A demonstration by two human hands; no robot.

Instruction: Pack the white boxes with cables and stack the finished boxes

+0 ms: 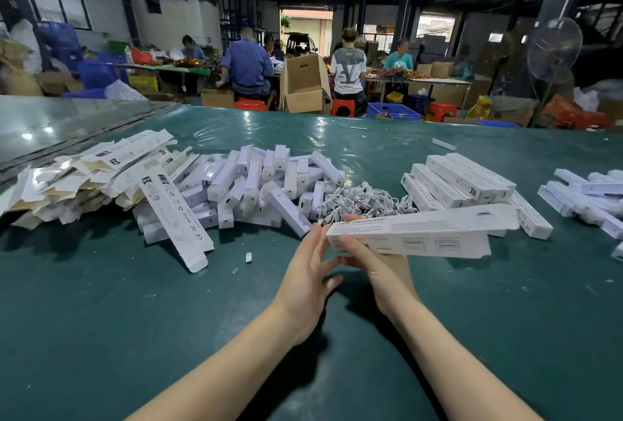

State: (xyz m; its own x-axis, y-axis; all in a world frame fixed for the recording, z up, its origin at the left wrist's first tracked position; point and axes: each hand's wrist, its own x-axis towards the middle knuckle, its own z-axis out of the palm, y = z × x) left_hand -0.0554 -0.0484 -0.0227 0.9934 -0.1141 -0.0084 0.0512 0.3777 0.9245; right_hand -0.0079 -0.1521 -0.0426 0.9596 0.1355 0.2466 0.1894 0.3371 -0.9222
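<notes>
In the head view, a long, slim white cardboard box [421,230] is being held level above the dark green table top [135,319], printed face up. Its left end is gripped by the right hand [381,265], with fingers curled underneath and the thumb laid on the upper edge. The left hand [305,272] is held with straight fingers, its tips brought against that same end. Whether the end flap is tucked in cannot be told.

Just beyond the hands a tangled heap of thin white cables [367,201] is seen. To its right, partly behind the held box, lies a stack of closed white boxes [462,181]. A pile of short white plastic blocks [263,181] is spread to the left of the cables, and a heap of flat, unfolded white cartons [101,171] farther left.

The box is judged light and thin-walled, easily dented by a hard pinch. Because it is gripped at one end, its length is left unsupported, so a hold nearer the middle, on the narrow sides, would probably be steadier for stacking. The cables are expected to be soft and springy, and best gathered as a coil.
</notes>
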